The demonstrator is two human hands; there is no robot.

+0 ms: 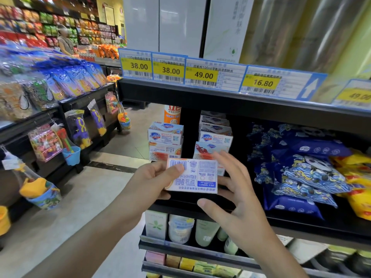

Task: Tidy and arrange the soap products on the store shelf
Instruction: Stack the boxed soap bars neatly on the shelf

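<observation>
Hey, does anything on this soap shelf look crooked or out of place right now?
Yes. The right soap stack has its bottom red-printed box tilted, not square with those above. One soap box is off the shelf, gripped in the left hand; the right hand is open beside it.

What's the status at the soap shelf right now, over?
Left hand grips soap box, barcode side up. Right hand open beside it, fingers spread. Two soap stacks behind on shelf; nothing blocking.
</observation>
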